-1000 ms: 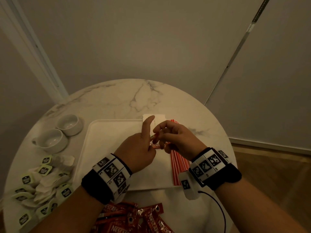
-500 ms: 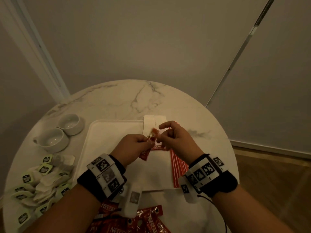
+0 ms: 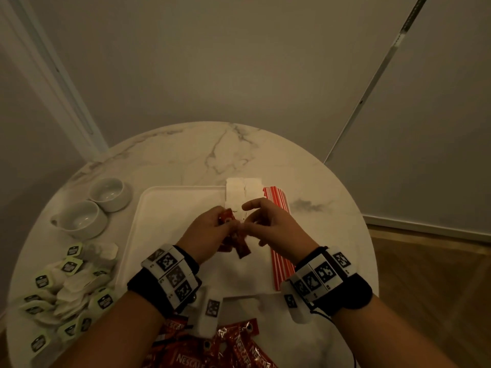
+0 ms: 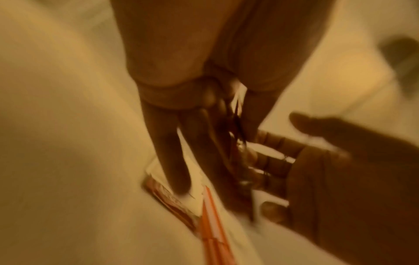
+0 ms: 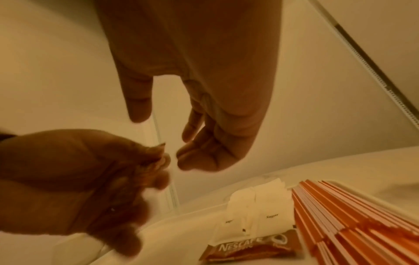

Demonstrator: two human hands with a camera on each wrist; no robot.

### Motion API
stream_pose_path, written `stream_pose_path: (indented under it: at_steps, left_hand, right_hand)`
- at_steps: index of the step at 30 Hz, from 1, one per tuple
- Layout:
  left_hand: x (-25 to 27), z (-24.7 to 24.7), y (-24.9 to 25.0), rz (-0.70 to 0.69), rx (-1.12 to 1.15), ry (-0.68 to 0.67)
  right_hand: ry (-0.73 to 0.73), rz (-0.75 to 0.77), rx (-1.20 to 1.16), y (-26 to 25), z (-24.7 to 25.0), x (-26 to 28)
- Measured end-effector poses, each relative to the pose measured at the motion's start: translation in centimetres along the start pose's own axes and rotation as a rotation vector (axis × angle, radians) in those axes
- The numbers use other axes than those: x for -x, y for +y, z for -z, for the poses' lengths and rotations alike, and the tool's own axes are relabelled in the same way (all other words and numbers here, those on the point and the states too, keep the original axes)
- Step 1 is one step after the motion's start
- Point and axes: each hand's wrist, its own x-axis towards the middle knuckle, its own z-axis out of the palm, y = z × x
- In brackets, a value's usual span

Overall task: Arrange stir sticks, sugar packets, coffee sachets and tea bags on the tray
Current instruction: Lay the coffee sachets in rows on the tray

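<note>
Over the white tray (image 3: 170, 208) my left hand (image 3: 225, 223) pinches a few red coffee sachets (image 3: 240, 249), which hang down from its fingers. My right hand (image 3: 249, 219) hovers right beside them with relaxed fingers; in the right wrist view the right hand (image 5: 163, 136) holds nothing, thumb and fingers apart. One coffee sachet (image 5: 249, 249) lies flat on the tray below. White sugar packets (image 3: 243, 192) sit at the tray's far edge. Red-and-white stir sticks (image 3: 279, 205) lie along its right side.
A heap of tea bags (image 3: 66, 288) with green tags covers the round marble table's left side. Loose red coffee sachets (image 3: 212, 349) lie at the near edge under my wrists. Two white cups (image 3: 82, 219) stand left of the tray.
My left index finger has curled down, and the sachets now hang from the left hand alone. The right fingers have come off them and spread.
</note>
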Motion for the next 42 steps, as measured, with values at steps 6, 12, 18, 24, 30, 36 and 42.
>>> stream_pose_path:
  at_steps: [6, 12, 18, 24, 30, 36, 42]
  left_hand:
    - [-0.5, 0.1, 0.3, -0.025, -0.334, -0.317]
    - [-0.8, 1.4, -1.0, -0.041, -0.261, -0.29]
    - [-2.0, 0.8, -2.9, -0.064, -0.586, -0.139]
    - [-2.3, 0.1, -3.2, -0.081, -0.766, -0.124]
    - [0.6, -0.3, -3.6, -0.205, -1.027, -0.117]
    - [3.2, -2.9, -4.4, -0.145, -1.302, -0.183]
    - [2.6, -3.2, -3.2, -0.064, -1.362, -0.192]
  right_hand:
    - [-0.071, 0.03, 0.152, 0.3, 0.8, -0.1]
    - [0.009, -0.137, 0.082, 1.7, 1.8, -0.3]
    - [-0.027, -0.218, 0.4, 3.2, 0.0, -0.7]
    - [0.03, -0.191, 0.7, 3.2, -1.3, -0.2]
    - [0.051, -0.041, 1.011, 3.4, -3.1, 2.5]
    - [-0.044, -0.075, 1.097, 4.3, -5.6, 4.3]
    - [-0.031, -0.142, 1.1, 4.9, -5.8, 3.8]
